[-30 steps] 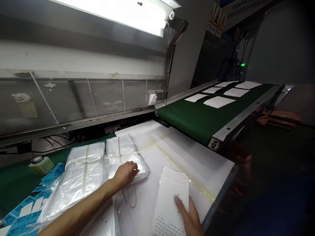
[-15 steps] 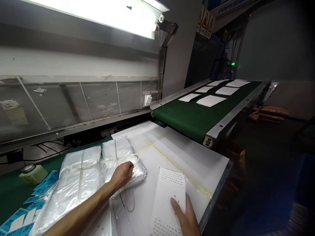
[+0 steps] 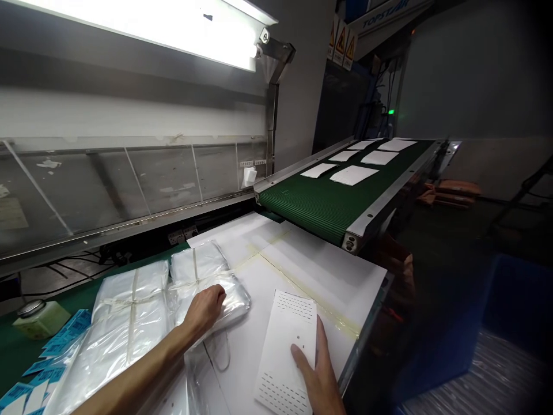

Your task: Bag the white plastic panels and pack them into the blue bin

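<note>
My left hand [image 3: 204, 310] lies with fingers curled on the near edge of a small tied bundle of clear plastic bags [image 3: 207, 275]. A bigger tied bundle of bags [image 3: 125, 311] lies beside it on the left. My right hand [image 3: 314, 373] rests flat, fingers stretched out, on a white perforated plastic panel [image 3: 285, 351] lying on the white table top [image 3: 328, 276]. A loose clear bag [image 3: 203, 374] lies between my arms.
A green conveyor belt [image 3: 311, 204] runs away at the right, carrying several white panels [image 3: 352, 174]. Blue labels [image 3: 52, 346] and a small jar [image 3: 38, 317] sit at the left. A clear guard [image 3: 129, 184] and a lamp [image 3: 151, 23] stand behind. A blue bin [image 3: 514, 300] is on the floor.
The view has swung to the right, so everything shifts left in the picture. My right hand has slid a little further up the panel. My left hand stays on the small bundle.
</note>
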`<state>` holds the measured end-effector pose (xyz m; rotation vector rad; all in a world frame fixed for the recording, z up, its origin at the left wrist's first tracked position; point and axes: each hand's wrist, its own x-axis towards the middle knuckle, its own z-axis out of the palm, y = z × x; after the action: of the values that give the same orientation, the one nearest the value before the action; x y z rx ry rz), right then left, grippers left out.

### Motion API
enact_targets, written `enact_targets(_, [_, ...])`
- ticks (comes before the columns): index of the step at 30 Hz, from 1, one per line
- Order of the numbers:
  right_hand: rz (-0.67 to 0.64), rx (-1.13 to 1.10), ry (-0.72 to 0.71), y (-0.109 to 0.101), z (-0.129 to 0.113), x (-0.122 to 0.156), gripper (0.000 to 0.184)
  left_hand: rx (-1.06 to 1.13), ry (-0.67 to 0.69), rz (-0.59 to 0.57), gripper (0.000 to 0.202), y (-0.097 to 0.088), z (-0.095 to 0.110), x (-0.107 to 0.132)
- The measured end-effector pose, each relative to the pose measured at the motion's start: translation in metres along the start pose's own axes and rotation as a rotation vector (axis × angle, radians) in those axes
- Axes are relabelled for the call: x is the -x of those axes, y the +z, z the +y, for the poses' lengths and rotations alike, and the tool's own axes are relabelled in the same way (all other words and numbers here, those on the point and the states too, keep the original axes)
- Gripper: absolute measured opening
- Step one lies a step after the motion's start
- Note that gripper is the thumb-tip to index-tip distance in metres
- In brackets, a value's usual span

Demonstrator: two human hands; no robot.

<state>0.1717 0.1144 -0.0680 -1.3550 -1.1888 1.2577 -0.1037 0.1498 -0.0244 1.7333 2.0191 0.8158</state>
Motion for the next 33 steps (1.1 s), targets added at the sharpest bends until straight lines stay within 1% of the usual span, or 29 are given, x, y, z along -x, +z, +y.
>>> enact_targets(3, [0.039, 0.022, -0.028, 0.002, 0.0, 0.001, 0.083, 0.225, -0.107, 0.038, 0.018, -0.01, 0.006, 0.001])
enact_targets(6, [0.03, 0.043, -0.055, 0.005, 0.0, 0.002, 0.071, 0.458, -0.194, 0.05, 0.027, -0.022, 0.017, 0.005])
enact_targets(9, [-0.025, 0.04, -0.022, 0.005, 0.001, 0.001, 0.056, 0.602, -0.201, 0.022, 0.036, -0.035, 0.033, 0.013])
enact_targets(11, [-0.04, 0.032, -0.01, 0.004, 0.0, 0.002, 0.05, 0.64, -0.179, 0.001, 0.038, -0.04, 0.045, 0.022])
enact_targets(13, [-0.032, 0.05, -0.029, 0.003, -0.005, 0.004, 0.046, 0.646, -0.14, 0.013, 0.039, -0.041, 0.058, 0.032])
enact_targets(15, [-0.021, 0.122, -0.087, 0.002, -0.015, 0.01, 0.042, 0.679, -0.082, 0.008, 0.031, -0.04, 0.069, 0.041])
enact_targets(17, [-0.013, 0.258, -0.175, 0.002, -0.031, 0.017, 0.038, 0.756, -0.053, -0.049, 0.028, -0.037, 0.08, 0.05])
enact_targets(20, [-0.05, 0.509, -0.313, 0.006, -0.059, 0.027, 0.037, 0.915, -0.105, -0.172, 0.032, -0.03, 0.093, 0.064])
enact_targets(22, [-0.078, 0.647, -0.376, 0.013, -0.076, 0.031, 0.036, 1.007, -0.15, -0.239, 0.03, -0.023, 0.1, 0.073])
enact_targets(24, [-0.1, 0.755, -0.424, 0.022, -0.086, 0.033, 0.034, 1.086, -0.186, -0.298, 0.025, -0.017, 0.107, 0.082])
enact_targets(26, [-0.135, 0.812, -0.464, 0.029, -0.088, 0.034, 0.031, 1.169, -0.225, -0.332, 0.021, -0.011, 0.112, 0.089])
enact_targets(29, [-0.183, 0.785, -0.492, 0.029, -0.08, 0.033, 0.034, 1.294, -0.286, -0.312, 0.021, -0.008, 0.113, 0.094])
enact_targets(31, [-0.207, 0.689, -0.457, 0.023, -0.072, 0.03, 0.034, 1.349, -0.34, -0.272, 0.022, -0.009, 0.109, 0.095])
enact_targets(33, [-0.209, 0.571, -0.384, 0.013, -0.067, 0.026, 0.033, 1.426, -0.365, -0.263, 0.019, -0.012, 0.101, 0.095])
